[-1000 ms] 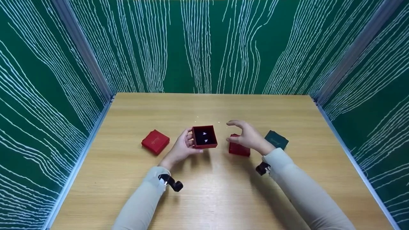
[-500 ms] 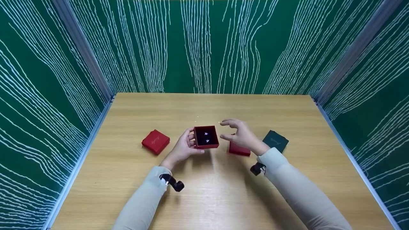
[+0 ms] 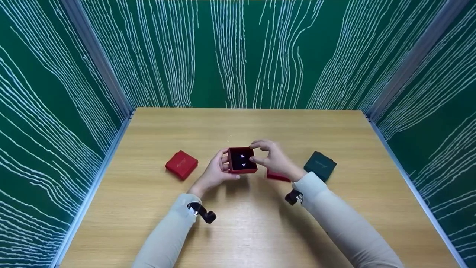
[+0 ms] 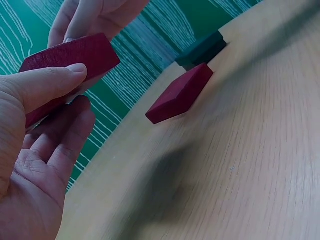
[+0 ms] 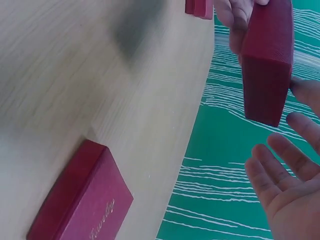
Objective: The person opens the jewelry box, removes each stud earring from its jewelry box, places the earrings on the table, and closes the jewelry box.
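Observation:
My left hand (image 3: 214, 173) holds an open red jewelry box (image 3: 243, 171) above the table, thumb along its near side and fingers round its left. Two small star-shaped earrings (image 3: 242, 156) sit on the black lining inside. My right hand (image 3: 274, 158) is at the box's right edge, its thumb and forefinger spread and overlapping the rim in the head view. In the right wrist view its fingertips (image 5: 295, 85) come close to the wall of the box (image 5: 267, 75), the lower fingers loose. Below the right hand lies a red lid (image 5: 85, 195) with gold "Jewelry" lettering, partly hidden in the head view.
A red box (image 3: 181, 165) lies at the left on the wooden table (image 3: 238, 223), and a dark green box (image 3: 320, 165) at the right. Tiny bright specks (image 3: 229, 138) show behind the held box. Green panels with white lines (image 3: 230, 56) stand round the table.
My right hand has moved left to the box's edge, covering more of the red lid and uncovering more of the green box. The left hand has shifted slightly right with the jewelry box.

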The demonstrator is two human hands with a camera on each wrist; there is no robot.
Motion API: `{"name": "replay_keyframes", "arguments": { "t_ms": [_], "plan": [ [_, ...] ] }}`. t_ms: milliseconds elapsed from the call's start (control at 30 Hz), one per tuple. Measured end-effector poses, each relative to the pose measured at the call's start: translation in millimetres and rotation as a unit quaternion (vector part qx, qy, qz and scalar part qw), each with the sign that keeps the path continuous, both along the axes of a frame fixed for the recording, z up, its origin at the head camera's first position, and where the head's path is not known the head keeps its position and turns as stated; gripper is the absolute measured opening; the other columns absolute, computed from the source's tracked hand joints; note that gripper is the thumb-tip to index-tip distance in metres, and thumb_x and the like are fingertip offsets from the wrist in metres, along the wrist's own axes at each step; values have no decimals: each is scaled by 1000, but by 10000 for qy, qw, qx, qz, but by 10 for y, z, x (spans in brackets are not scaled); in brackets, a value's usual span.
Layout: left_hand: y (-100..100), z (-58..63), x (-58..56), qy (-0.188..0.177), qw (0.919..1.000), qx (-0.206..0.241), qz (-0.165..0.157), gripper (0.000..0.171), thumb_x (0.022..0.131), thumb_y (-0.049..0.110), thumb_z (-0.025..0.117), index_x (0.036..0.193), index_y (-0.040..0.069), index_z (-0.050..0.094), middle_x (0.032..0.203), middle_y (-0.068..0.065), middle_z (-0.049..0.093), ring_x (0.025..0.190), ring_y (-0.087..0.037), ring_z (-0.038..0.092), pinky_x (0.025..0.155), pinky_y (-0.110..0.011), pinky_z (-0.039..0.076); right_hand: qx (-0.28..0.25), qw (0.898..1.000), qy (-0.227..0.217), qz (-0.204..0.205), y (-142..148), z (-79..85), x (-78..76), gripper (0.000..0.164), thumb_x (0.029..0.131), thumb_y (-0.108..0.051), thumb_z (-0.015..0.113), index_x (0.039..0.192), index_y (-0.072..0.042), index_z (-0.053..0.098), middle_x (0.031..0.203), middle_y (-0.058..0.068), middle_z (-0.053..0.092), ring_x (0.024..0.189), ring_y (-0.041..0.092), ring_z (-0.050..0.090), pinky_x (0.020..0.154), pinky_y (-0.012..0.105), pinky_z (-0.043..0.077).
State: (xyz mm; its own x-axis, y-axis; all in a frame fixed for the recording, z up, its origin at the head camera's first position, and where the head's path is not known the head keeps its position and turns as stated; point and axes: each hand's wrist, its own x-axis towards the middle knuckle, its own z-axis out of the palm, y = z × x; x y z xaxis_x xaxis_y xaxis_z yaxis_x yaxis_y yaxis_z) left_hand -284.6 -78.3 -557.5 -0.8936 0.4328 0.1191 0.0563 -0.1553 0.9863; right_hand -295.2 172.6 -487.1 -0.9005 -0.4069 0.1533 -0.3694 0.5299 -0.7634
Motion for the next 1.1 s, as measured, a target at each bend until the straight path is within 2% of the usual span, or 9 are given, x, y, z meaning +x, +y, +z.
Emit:
{"name": "replay_keyframes", "arguments": {
  "t_ms": [500,667,833,1100],
  "plan": [
    [45,17,32,-234,9997,83,-26,102,78,-23,78,163,-3,26,150,-31,59,116,-20,75,101,-34,64,-156,9995,226,127,-101,-95,-31,27,98,-8,79,123,1,79,143,26,67,137,47,60,117,62,53],
    [48,11,34,-207,9998,20,-75,104,79,-22,79,165,-1,25,154,-32,56,120,-24,74,102,-34,64,-113,9992,353,138,-129,-108,-41,24,97,-7,79,120,2,80,138,28,68,132,47,62,113,61,56],
    [53,9,33,-191,9997,-10,-129,104,79,-21,79,165,0,25,156,-32,55,125,-31,72,103,-37,64,-92,9988,434,199,-141,-117,-45,21,97,-5,78,117,1,81,129,23,71,124,42,66,109,58,59],
    [47,20,29,-215,9996,-97,-121,105,79,-21,80,166,0,25,158,-32,53,125,-35,72,103,-39,64,108,9996,114,225,-136,-97,-50,22,99,-7,77,120,-3,82,128,18,71,121,38,65,109,61,58]
  ]
}}
